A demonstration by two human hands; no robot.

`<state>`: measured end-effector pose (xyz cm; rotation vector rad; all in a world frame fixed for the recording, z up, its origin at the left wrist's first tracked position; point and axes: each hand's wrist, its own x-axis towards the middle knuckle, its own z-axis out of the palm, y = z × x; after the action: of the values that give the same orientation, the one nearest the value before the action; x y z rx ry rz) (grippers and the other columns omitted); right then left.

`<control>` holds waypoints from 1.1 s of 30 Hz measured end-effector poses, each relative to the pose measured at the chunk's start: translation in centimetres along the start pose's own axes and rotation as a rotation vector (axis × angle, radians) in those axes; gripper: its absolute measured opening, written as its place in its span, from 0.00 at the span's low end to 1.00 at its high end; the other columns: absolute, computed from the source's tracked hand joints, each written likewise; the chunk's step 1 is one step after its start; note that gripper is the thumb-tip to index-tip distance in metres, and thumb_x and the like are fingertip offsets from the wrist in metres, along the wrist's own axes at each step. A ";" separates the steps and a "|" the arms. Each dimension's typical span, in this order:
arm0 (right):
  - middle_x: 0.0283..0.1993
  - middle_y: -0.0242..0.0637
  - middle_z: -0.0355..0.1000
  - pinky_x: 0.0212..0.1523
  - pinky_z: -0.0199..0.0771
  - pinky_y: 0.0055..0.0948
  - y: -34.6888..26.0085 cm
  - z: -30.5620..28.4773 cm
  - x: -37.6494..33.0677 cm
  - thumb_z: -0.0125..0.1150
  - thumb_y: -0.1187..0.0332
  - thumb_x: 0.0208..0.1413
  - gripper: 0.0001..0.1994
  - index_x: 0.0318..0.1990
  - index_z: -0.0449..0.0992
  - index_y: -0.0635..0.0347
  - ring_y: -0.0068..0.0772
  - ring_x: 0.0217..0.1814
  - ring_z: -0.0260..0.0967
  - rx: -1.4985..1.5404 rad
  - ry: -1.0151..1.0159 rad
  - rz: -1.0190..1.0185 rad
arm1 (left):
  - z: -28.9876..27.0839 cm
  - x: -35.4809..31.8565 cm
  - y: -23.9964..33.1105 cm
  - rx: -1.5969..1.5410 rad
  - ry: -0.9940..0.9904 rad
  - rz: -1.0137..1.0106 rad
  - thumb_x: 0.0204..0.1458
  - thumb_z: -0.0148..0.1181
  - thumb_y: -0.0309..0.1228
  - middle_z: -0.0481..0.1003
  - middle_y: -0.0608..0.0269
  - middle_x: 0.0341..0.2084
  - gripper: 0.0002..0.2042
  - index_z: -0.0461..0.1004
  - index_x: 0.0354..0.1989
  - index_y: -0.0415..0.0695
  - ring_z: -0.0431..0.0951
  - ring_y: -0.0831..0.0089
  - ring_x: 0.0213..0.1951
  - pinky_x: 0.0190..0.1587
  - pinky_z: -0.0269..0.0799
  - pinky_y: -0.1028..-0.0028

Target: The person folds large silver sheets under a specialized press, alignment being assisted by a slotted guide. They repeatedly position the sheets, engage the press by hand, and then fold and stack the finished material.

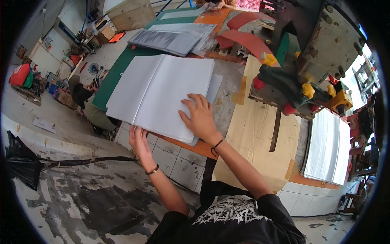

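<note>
The left hand (pixel 139 141) sits nearest, at the near edge of a stack of white paper sheets (pixel 162 91), fingers loosely together, tips at the stack's lower corner; whether they pinch it cannot be told. The stack is thick and plain, with a crease-like line down its middle, lying at the tiled workbench's (pixel 178 160) front edge. The right hand (pixel 200 117) rests flat on its near right corner, fingers spread wide, gripping nothing. Beyond lie grey sheets in clear wrap (pixel 172 37); a second white stack (pixel 327 146) lies well apart to the right.
</note>
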<state>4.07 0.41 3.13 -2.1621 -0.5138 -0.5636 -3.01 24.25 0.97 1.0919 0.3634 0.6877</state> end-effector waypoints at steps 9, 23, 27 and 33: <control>0.63 0.49 0.66 0.69 0.47 0.68 -3.5 -1.2 1.6 0.64 0.55 0.57 0.24 0.55 0.75 0.60 0.52 0.72 0.54 -0.275 -0.240 -0.118 | 3.4 -3.0 -1.1 0.355 0.003 0.003 0.50 0.64 0.15 0.66 0.52 0.56 0.47 0.40 0.75 0.48 0.72 0.64 0.55 0.54 0.74 0.65; 0.41 0.52 0.78 0.39 0.80 0.44 -6.3 0.4 5.2 0.60 0.66 0.57 0.13 0.46 0.76 0.65 0.52 0.42 0.79 -0.099 -0.557 -0.343 | 3.8 -2.2 -2.1 0.428 -0.038 0.141 0.48 0.73 0.21 0.57 0.45 0.66 0.56 0.31 0.75 0.48 0.66 0.59 0.61 0.62 0.67 0.63; 0.35 0.46 0.80 0.33 0.80 0.40 -6.2 -1.0 5.7 0.59 0.70 0.56 0.08 0.41 0.77 0.61 0.47 0.35 0.80 -0.052 -0.367 -0.353 | 5.2 -3.1 -0.9 0.355 0.022 0.084 0.47 0.74 0.23 0.60 0.48 0.63 0.56 0.32 0.75 0.47 0.67 0.61 0.59 0.60 0.69 0.65; 0.37 0.39 0.81 0.33 0.81 0.39 -5.8 -2.3 4.4 0.57 0.72 0.55 0.10 0.44 0.80 0.56 0.44 0.36 0.80 -0.083 -0.319 -0.358 | 4.4 -1.8 -1.0 0.708 0.142 0.223 0.57 0.66 0.32 0.69 0.51 0.54 0.32 0.58 0.67 0.38 0.74 0.64 0.51 0.51 0.72 0.66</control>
<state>4.03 2.61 10.42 -2.2651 -1.0823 -0.4339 -1.47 19.74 1.80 1.7771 0.6414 0.8639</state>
